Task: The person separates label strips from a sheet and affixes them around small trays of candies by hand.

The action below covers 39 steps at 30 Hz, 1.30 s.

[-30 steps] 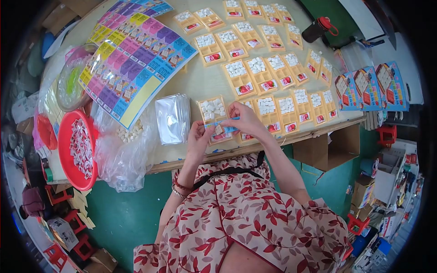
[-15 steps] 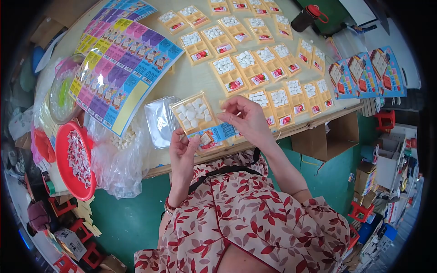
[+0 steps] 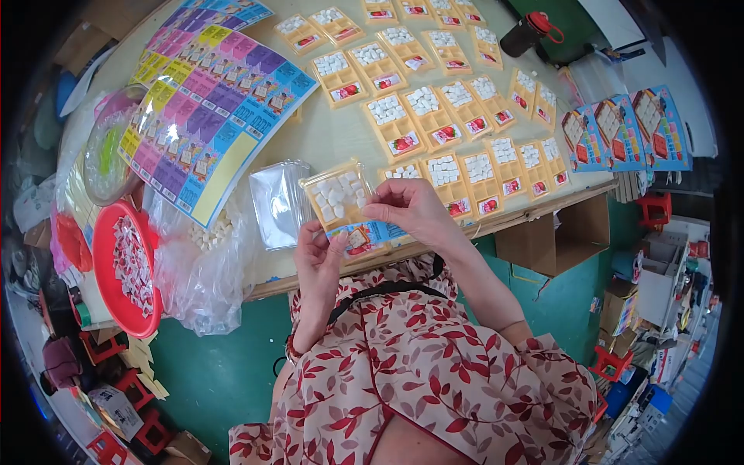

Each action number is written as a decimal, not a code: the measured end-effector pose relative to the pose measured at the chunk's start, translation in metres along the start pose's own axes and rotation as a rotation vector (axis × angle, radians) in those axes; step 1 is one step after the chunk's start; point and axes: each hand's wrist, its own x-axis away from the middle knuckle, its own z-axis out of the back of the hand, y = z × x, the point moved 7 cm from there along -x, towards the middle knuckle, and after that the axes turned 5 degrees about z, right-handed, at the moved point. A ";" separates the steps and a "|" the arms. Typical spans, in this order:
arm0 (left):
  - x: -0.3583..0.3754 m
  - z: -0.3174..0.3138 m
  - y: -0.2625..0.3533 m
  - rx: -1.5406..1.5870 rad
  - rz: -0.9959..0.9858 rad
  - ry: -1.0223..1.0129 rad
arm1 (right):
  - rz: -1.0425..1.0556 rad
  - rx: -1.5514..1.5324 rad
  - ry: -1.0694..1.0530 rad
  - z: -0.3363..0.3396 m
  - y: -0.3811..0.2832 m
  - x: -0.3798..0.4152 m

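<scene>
A yellow plastic tray [image 3: 339, 194] of white, pebble-like pieces is tilted up at the table's front edge, with what looks like a clear cover over it. Around its lower left corner my left hand [image 3: 316, 254] is closed, thumb over a blue printed label [image 3: 380, 232]. The label runs along the tray's lower side and passes to the right beneath my right hand [image 3: 418, 213]. The thumb and fingertips of that hand are pinched together at the tray's right edge. Just left of the tray lie clear plastic covers [image 3: 277, 209].
Rows of filled yellow trays [image 3: 425, 116] with strawberry-picture packets cover the table's right side. Printed label sheets [image 3: 225, 108] lie left. A red basin [image 3: 159, 298] of small packets and a plastic bag [image 3: 205, 291] of white pieces stand front left. Blue printed packages [image 3: 659, 128] stand right.
My right hand has moved left and down, from beside the tray to its right edge. The held tray has shifted slightly right with my left hand.
</scene>
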 end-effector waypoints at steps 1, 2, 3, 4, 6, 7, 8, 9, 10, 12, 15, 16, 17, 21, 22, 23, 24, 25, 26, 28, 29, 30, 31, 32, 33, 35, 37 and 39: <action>0.000 0.000 0.001 0.002 -0.001 0.002 | -0.022 -0.003 -0.001 0.001 0.002 0.000; 0.001 -0.001 0.002 0.003 0.020 -0.005 | -0.044 -0.006 -0.003 0.002 0.004 0.000; 0.001 -0.002 0.002 0.003 0.042 -0.013 | -0.046 -0.006 -0.004 0.002 0.005 0.000; 0.001 -0.001 0.001 0.004 0.042 -0.012 | -0.052 -0.015 -0.010 0.002 0.006 0.000; 0.000 0.001 -0.003 0.025 0.070 -0.028 | -0.057 -0.021 -0.016 0.003 0.009 -0.001; -0.001 0.002 -0.003 0.027 0.070 -0.027 | -0.059 -0.020 -0.027 0.003 0.012 -0.001; -0.001 0.002 -0.005 0.047 0.085 -0.034 | -0.063 -0.020 -0.038 0.002 0.014 -0.002; -0.001 0.003 -0.007 0.068 0.101 -0.041 | -0.065 -0.020 -0.039 0.002 0.013 -0.001; -0.001 0.003 -0.007 0.068 0.101 -0.040 | -0.082 -0.026 -0.055 0.001 0.011 -0.001; 0.000 0.001 -0.007 0.086 0.138 -0.072 | -0.098 -0.031 -0.072 0.002 0.012 -0.001; 0.001 0.000 -0.004 0.083 0.150 -0.077 | -0.139 -0.068 -0.080 0.005 0.016 -0.001; 0.001 0.001 -0.002 0.084 0.148 -0.076 | -0.157 -0.119 -0.066 0.005 0.016 0.000; 0.001 0.002 0.001 0.058 0.144 -0.066 | -0.175 -0.170 -0.052 0.005 0.016 0.001; 0.002 0.002 0.004 0.045 0.165 -0.090 | -0.174 -0.197 -0.077 0.004 0.015 0.003; 0.003 0.001 0.004 0.043 0.167 -0.092 | -0.161 -0.216 -0.064 0.005 0.016 0.003; 0.003 0.000 0.005 0.050 0.167 -0.093 | -0.145 -0.234 -0.054 0.005 0.016 0.002; 0.003 0.000 0.005 0.056 0.166 -0.093 | -0.143 -0.234 -0.055 0.004 0.017 0.002; 0.003 0.001 0.005 0.055 0.165 -0.092 | -0.134 -0.243 -0.040 0.004 0.017 0.002; 0.002 0.001 0.002 0.055 0.178 -0.103 | -0.126 -0.252 -0.025 0.004 0.017 0.002; 0.003 0.001 0.000 0.055 0.193 -0.114 | -0.115 -0.266 -0.021 0.004 0.019 0.003; 0.003 0.000 0.001 0.064 0.194 -0.117 | -0.102 -0.279 -0.018 0.004 0.018 0.002; 0.003 -0.001 0.001 0.072 0.195 -0.121 | -0.101 -0.279 -0.018 0.004 0.018 0.002; 0.003 -0.001 0.000 0.072 0.196 -0.121 | -0.105 -0.285 -0.024 0.004 0.017 0.003; 0.003 0.000 -0.001 0.072 0.186 -0.123 | -0.109 -0.290 -0.030 0.004 0.017 0.003; 0.003 0.001 -0.002 0.072 0.175 -0.125 | -0.108 -0.290 -0.031 0.004 0.017 0.002; 0.002 0.001 -0.002 0.061 0.172 -0.126 | -0.115 -0.276 -0.036 0.004 0.019 0.002; 0.002 0.002 -0.004 0.050 0.171 -0.126 | -0.118 -0.282 -0.038 0.004 0.020 0.002; 0.001 0.002 -0.008 0.061 0.166 -0.130 | -0.120 -0.288 -0.041 0.004 0.022 0.001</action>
